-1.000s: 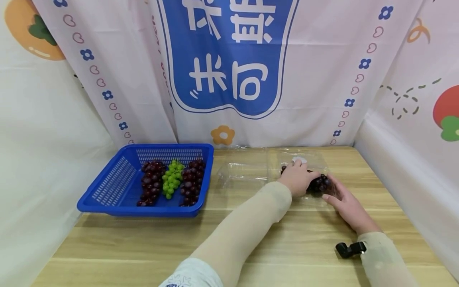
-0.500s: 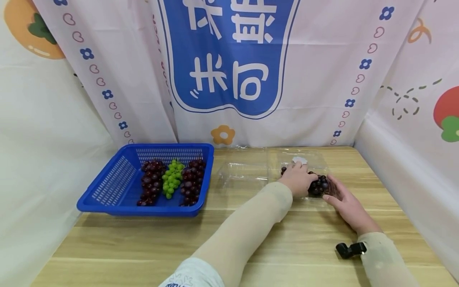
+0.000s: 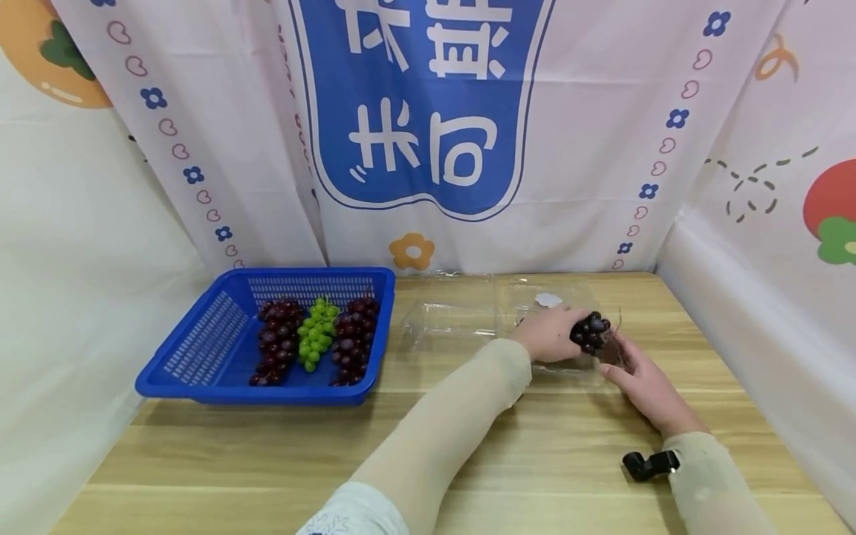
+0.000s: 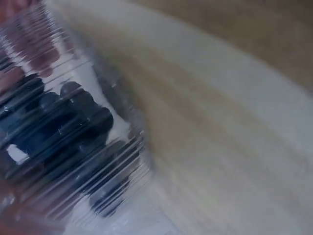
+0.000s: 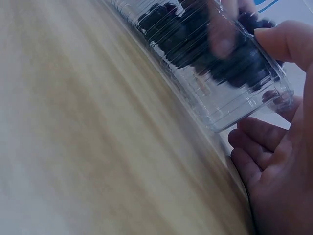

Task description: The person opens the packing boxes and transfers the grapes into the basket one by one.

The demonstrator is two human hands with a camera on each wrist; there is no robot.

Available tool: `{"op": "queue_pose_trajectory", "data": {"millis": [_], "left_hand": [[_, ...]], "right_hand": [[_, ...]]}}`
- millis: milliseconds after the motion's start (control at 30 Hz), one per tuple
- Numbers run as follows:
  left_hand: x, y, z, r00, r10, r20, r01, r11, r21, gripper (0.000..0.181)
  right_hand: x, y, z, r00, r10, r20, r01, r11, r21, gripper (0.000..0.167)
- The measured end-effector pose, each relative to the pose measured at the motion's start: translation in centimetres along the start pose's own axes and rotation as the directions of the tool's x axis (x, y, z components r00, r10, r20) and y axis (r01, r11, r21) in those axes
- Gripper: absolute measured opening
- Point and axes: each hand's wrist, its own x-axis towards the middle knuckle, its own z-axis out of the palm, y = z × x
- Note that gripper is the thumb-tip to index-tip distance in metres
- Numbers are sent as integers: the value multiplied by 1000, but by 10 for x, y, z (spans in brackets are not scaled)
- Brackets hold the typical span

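A bunch of dark grapes (image 3: 590,333) is in my left hand (image 3: 551,332), which grips it over a clear plastic clamshell box (image 3: 558,365). Its right end shows past my fingers, above the box's right end; my hand hides the rest. In the right wrist view the dark grapes (image 5: 188,34) show through the ribbed wall of the box (image 5: 239,105). My right hand (image 3: 645,386) holds the box's right end, thumb on the rim and fingers outside. The left wrist view also shows dark grapes (image 4: 63,122) behind ribbed plastic.
A blue basket (image 3: 250,395) at left holds two bunches of dark red grapes (image 3: 277,338) and a green bunch (image 3: 317,334) between them. A second clear clamshell (image 3: 448,319) lies left of the first. A white label (image 3: 548,300) lies behind my left hand. Printed curtains rise behind the wooden table (image 3: 267,461).
My left hand has raised the right end of the dark grapes, which sat lower in the box before. My right hand has stayed at the box's right end. The head view has shifted slightly.
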Motion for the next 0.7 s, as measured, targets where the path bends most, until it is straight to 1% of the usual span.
{"op": "queue_pose_trajectory", "data": {"millis": [33,100,167,267,333,400,433,467,533,633,700], "left_hand": [[-1,0,-5,1000,6,-22,-8,999,-54,75],[-5,0,-14,998,20,-67,-30,988,-151,71],[-8,0,-23,994,33,-106,-59,966,-252,68],[-13,1,-37,987,45,-156,-100,924,-369,63],[-18,2,-48,984,42,-176,-119,884,-453,62],[-24,6,-61,980,29,-199,-130,845,-519,62],[-28,7,-67,977,19,-211,-135,824,-550,63],[-32,8,-74,975,15,-223,-146,798,-584,64],[-40,10,-88,971,-16,-240,-148,745,-650,65],[-53,10,-109,965,-44,-259,-171,645,-745,63],[-62,7,-124,962,-46,-270,-196,576,-793,59]], "right_hand": [[0,0,0,1000,-8,0,8,1000,-5,81],[0,-1,-1,1000,-19,2,19,1000,-5,80],[-1,-2,-2,1000,-25,2,25,1000,-11,79],[-1,-2,-1,1000,-20,8,20,1000,-6,79],[-1,-2,-1,1000,-11,4,11,1000,-12,79],[-1,-2,0,1000,-2,4,2,1000,-15,80],[-1,-2,0,1000,3,3,-3,1000,-21,80],[-1,-2,0,1000,5,3,-5,1000,-20,80],[-1,-2,0,1000,7,7,-7,1000,-23,80],[-2,-2,0,1000,4,9,-3,1000,-30,79],[-2,-2,0,1000,0,11,1,1000,-28,79]]}}
